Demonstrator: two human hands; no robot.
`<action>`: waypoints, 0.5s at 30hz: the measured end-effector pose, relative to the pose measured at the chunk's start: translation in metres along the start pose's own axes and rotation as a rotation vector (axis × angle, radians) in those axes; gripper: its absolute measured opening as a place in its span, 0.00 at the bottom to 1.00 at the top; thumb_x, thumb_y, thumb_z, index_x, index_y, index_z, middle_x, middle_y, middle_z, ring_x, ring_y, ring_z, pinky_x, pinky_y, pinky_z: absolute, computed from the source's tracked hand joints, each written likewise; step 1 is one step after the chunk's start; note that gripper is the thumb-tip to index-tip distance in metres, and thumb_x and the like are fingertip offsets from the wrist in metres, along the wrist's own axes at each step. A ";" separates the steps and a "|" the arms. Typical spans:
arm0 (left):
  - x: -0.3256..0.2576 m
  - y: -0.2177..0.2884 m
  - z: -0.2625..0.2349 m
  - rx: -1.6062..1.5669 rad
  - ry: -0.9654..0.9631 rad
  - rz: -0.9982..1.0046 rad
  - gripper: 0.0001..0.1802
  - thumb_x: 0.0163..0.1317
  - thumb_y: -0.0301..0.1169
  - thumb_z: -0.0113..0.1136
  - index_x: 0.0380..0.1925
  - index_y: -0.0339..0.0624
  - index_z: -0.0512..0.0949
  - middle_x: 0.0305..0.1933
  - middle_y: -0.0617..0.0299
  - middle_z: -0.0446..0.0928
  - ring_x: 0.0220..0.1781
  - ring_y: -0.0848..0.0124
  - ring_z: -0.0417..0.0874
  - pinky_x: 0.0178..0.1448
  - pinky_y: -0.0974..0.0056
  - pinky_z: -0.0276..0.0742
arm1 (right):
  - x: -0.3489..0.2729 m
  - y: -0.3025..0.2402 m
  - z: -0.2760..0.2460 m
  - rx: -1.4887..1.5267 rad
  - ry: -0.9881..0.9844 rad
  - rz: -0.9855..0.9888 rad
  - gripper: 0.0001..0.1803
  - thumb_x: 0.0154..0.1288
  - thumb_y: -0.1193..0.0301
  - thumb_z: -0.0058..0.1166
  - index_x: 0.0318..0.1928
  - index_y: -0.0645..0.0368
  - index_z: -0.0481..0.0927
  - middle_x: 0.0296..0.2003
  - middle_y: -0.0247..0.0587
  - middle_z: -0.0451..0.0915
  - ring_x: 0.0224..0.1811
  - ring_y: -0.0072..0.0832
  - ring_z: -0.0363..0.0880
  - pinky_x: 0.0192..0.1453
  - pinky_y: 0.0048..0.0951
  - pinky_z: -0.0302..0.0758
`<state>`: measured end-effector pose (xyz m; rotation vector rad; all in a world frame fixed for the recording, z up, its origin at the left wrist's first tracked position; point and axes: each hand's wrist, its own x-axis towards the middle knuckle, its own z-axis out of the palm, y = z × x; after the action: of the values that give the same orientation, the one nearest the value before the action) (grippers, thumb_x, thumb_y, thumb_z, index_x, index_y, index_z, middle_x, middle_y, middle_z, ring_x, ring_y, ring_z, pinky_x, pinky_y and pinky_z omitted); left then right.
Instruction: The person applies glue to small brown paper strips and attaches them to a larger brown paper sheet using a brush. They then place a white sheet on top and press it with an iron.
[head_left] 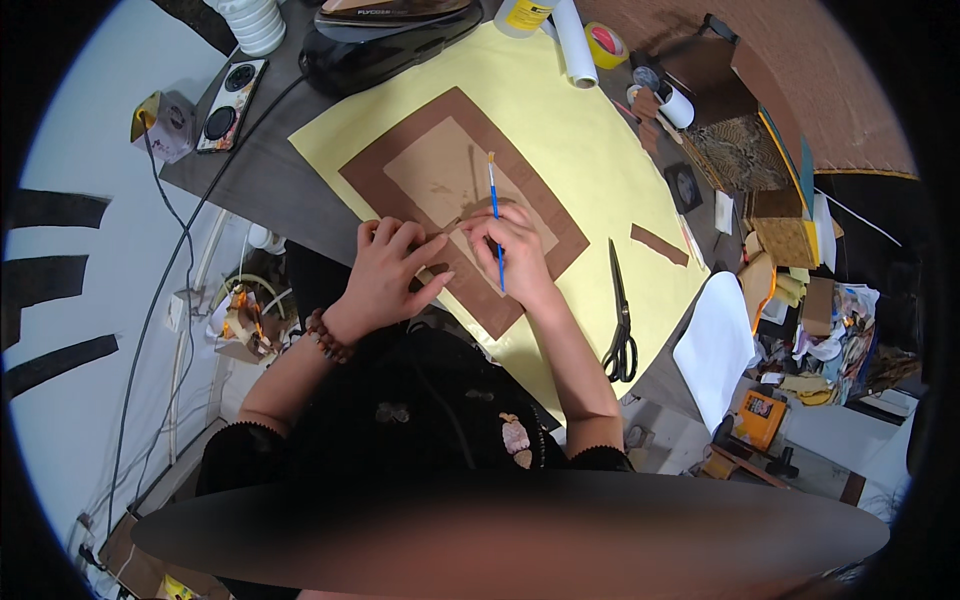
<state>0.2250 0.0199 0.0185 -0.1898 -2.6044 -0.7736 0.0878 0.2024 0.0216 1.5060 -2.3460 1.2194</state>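
Your right hand (515,250) pinches a thin blue-handled paintbrush (495,215) in a writing grip, the shaft rising past your knuckles toward the far edge of the table (270,180) and the lower end angled down at the work. Your left hand (390,272), a beaded bracelet (328,336) at its wrist, lies on the brown card (395,160) just beside the right; its fingers are curled and seem to pinch a small brown strip at the tips, though the grip itself is too small to make out.

The brown card is a flat rectangle with a lighter tan panel (440,170) laid inside it, leaving a darker border all round. It rests on a large pale yellow sheet (590,150) that covers the middle of the table, and both hands work at the card's near end, close to the table's near edge.

Black-handled scissors (620,320) lie shut on the yellow sheet to the right of your right hand, near a loose brown strip (659,245). A dark clothes iron (385,35) sits at the far edge, its cord trailing off the left side. A roll of white paper (576,45) and a roll of yellow tape (605,45) stand near the far right corner. Along the right edge, an open brown box (715,75) stands among patterned paper scraps; what is in it cannot be made out.
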 end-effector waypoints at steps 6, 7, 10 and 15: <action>0.001 0.002 -0.002 -0.023 0.011 -0.012 0.23 0.59 0.41 0.69 0.54 0.47 0.80 0.44 0.62 0.74 0.48 0.61 0.74 0.57 0.54 0.64 | -0.001 -0.001 -0.001 -0.001 -0.019 0.022 0.06 0.58 0.81 0.62 0.29 0.58 0.77 0.37 0.36 0.88 0.43 0.38 0.84 0.57 0.39 0.73; 0.002 0.002 -0.002 -0.033 0.028 -0.020 0.22 0.59 0.40 0.68 0.52 0.47 0.80 0.43 0.63 0.75 0.47 0.61 0.74 0.57 0.54 0.64 | -0.001 -0.002 -0.001 0.014 0.028 0.030 0.06 0.60 0.81 0.61 0.31 0.59 0.77 0.37 0.37 0.88 0.43 0.35 0.84 0.56 0.37 0.73; -0.001 -0.005 -0.007 -0.298 0.137 -0.200 0.18 0.58 0.32 0.70 0.48 0.43 0.79 0.42 0.62 0.77 0.44 0.61 0.76 0.52 0.56 0.68 | -0.006 -0.003 -0.003 0.083 0.148 0.165 0.03 0.69 0.79 0.56 0.37 0.60 0.76 0.37 0.37 0.86 0.42 0.27 0.82 0.51 0.28 0.73; -0.009 -0.027 -0.011 -0.452 0.392 -0.390 0.08 0.61 0.21 0.68 0.37 0.36 0.77 0.36 0.59 0.81 0.36 0.69 0.82 0.42 0.66 0.76 | -0.015 -0.002 -0.004 0.213 0.364 0.380 0.05 0.79 0.73 0.48 0.44 0.61 0.75 0.31 0.32 0.76 0.34 0.14 0.71 0.39 0.15 0.67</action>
<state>0.2308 -0.0083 0.0095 0.3237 -2.0868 -1.3761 0.0954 0.2155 0.0187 0.7984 -2.3660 1.7062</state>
